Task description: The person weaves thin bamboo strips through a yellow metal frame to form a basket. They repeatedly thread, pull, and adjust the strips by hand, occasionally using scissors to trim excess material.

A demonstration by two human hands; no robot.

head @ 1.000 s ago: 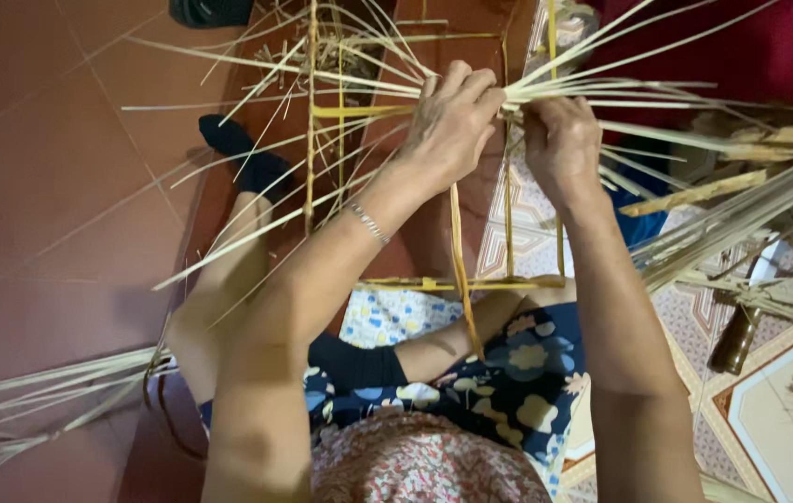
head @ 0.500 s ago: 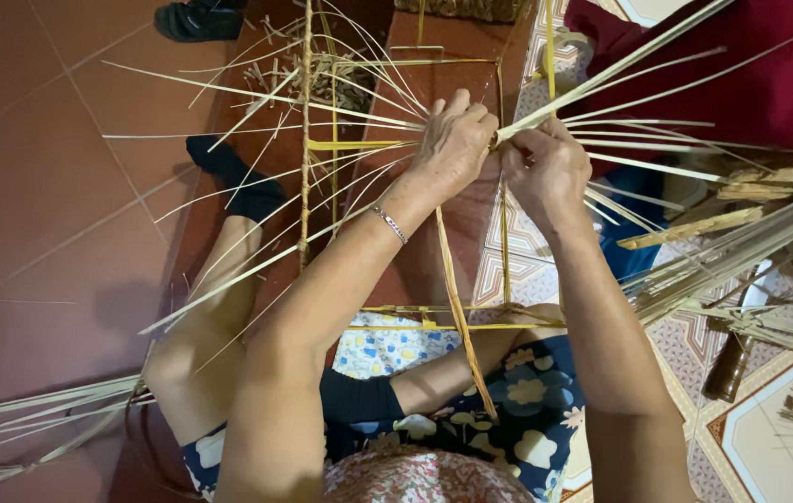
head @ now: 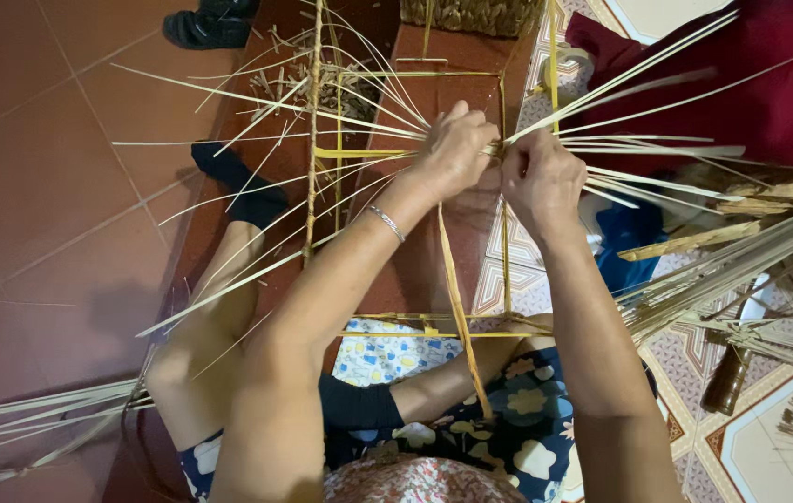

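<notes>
Item, weaving step: I am watching the left hand [head: 452, 149] and right hand [head: 541, 177] pinching closed on pale bamboo strips [head: 638, 149] at their crossing above the rectangular frame [head: 505, 251], judging the next move is needing steady tension.

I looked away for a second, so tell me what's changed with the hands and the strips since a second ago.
Little has changed. Both hands stayed closed on the bundle of strips where it meets at the frame; they sit slightly lower in view, which may be only the camera tilting. Nothing was let go or newly picked up. The loose strip still hangs toward the lap.
</notes>
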